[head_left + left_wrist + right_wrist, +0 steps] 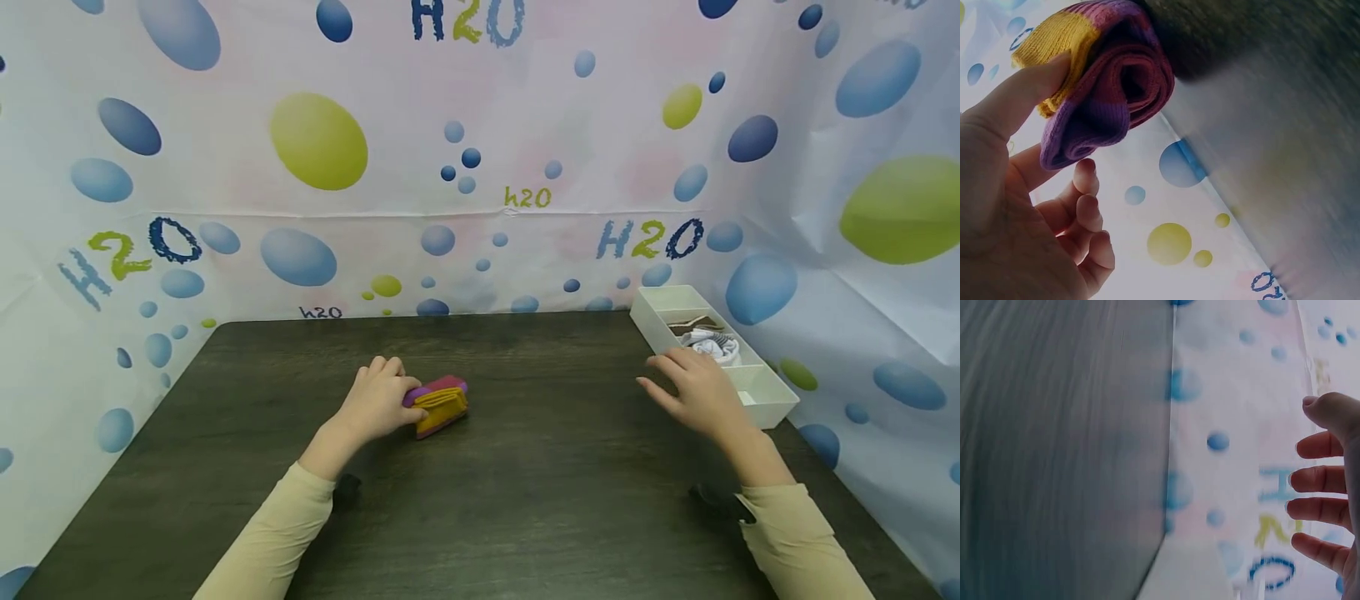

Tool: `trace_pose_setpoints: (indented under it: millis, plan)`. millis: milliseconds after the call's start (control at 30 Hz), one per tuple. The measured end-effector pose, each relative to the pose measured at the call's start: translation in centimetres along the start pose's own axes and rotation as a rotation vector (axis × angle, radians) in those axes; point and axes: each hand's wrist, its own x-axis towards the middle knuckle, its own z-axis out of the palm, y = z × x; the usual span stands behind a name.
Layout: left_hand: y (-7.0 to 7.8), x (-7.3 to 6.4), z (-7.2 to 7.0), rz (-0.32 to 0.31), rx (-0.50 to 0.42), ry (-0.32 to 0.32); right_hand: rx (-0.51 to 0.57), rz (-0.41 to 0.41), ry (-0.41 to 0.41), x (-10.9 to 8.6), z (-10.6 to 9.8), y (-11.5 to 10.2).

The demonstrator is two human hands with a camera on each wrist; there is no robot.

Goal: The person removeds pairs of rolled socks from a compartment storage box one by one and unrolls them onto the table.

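My left hand pinches a rolled-up pair of socks between thumb and fingers, near the middle of the table. In the left wrist view the sock roll shows yellow, purple and maroon knit, coiled at its end. The thumb lies on the yellow part, and the other fingers are loosely bent below. My right hand hovers in front of a white divided box, holding nothing. In the right wrist view the right hand's fingers are spread and nearly straight.
The white box stands at the table's right edge; its middle compartment holds white rolled socks, and a brown striped cloth item lies farther back. A dark wooden table meets a bubble-patterned sheet at the back and sides.
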Motion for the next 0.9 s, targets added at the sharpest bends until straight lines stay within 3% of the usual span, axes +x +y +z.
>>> trace_pose_setpoints:
  millis: [533,733,900]
  plan:
    - [-0.5,-0.2,-0.6,0.012,0.012,-0.047,0.089,-0.1,-0.089,7.2,5.3,-7.2]
    - [-0.6,-0.3,-0.9,0.01,0.0,-0.059,0.172,-0.157,-0.068,9.3,7.0,-10.5]
    - [-0.6,-0.4,-1.0,0.005,-0.004,-0.063,0.301,-0.2,-0.163,9.7,7.9,-13.4]
